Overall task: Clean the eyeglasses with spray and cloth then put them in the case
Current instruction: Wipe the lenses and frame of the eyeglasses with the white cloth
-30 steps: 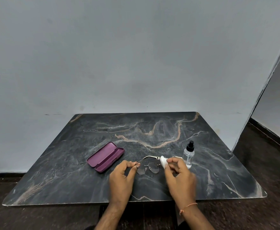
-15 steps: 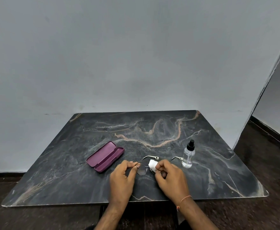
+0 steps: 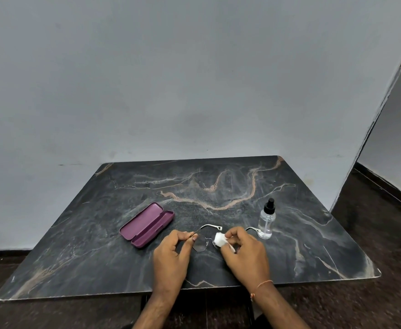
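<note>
Over the dark marble counter we pinch the light, fragile eyeglasses by the hinge with our left hand while our right hand grips the soft cloth on one lens.

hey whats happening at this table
A person is cleaning a pair of eyeglasses above a dark marble table. The left hand pinches the frame at one end, while the right hand holds a small white cloth against the other lens. A clear spray bottle with a black top stands upright on the table just to the right, untouched. A purple glasses case lies open to the left with nothing in it, so the glasses have not yet been put away.
</note>
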Demonstrator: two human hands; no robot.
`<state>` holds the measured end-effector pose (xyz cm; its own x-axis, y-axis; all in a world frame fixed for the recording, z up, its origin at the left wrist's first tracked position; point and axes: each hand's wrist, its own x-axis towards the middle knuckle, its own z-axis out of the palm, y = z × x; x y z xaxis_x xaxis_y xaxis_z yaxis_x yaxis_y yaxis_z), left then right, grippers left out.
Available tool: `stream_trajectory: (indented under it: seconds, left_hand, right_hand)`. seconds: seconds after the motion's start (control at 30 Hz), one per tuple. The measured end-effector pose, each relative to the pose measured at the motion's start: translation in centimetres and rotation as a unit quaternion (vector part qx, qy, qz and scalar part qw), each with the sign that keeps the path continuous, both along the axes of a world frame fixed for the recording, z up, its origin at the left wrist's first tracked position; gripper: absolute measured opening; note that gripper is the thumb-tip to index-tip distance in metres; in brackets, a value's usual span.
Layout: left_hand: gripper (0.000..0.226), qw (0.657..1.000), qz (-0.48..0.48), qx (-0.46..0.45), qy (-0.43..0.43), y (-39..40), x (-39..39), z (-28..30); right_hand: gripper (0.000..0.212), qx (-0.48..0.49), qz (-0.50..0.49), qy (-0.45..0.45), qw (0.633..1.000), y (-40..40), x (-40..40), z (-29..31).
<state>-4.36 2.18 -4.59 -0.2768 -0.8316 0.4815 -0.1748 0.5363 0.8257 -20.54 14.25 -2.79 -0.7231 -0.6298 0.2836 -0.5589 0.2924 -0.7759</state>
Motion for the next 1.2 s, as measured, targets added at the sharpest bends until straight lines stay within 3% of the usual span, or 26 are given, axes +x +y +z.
stream_trajectory:
  seconds: [0.13, 0.27, 0.37, 0.6, 0.8, 1.0, 1.2]
  left_hand:
    - [0.020, 1.000, 0.001, 0.002, 0.005, -0.07, 0.07, -0.01]
    - [0.020, 1.000, 0.005, 0.002, 0.004, -0.16, 0.01, -0.17]
    - [0.018, 1.000, 0.003, 0.003, 0.004, -0.17, -0.01, -0.18]
    - [0.020, 1.000, 0.001, 0.003, 0.001, 0.01, 0.02, 0.05]
    - [0.023, 1.000, 0.005, 0.007, -0.006, 0.23, 0.03, 0.25]
    - [0.020, 1.000, 0.001, 0.005, -0.008, 0.36, 0.06, 0.41]
    - [0.021, 1.000, 0.003, 0.006, -0.011, 0.30, 0.02, 0.32]
  right_hand:
    - [0.021, 0.033, -0.009, 0.046, 0.998, -0.34, 0.00, -0.12]
    - [0.024, 0.009, 0.037, 0.012, 0.999, -0.29, 0.03, -0.20]
    - [0.021, -0.009, 0.007, 0.015, 1.000, -0.27, -0.06, -0.37]
    - [0.030, 0.061, 0.010, 0.090, 0.994, -0.50, -0.11, -0.31]
    - [0.040, 0.035, 0.070, 0.012, 0.997, -0.64, -0.59, -0.57]
    - [0.035, 0.048, 0.021, 0.053, 0.997, -0.95, -0.53, -0.54]
    - [0.037, 0.042, 0.070, 0.034, 0.996, -0.89, -0.46, -0.61]
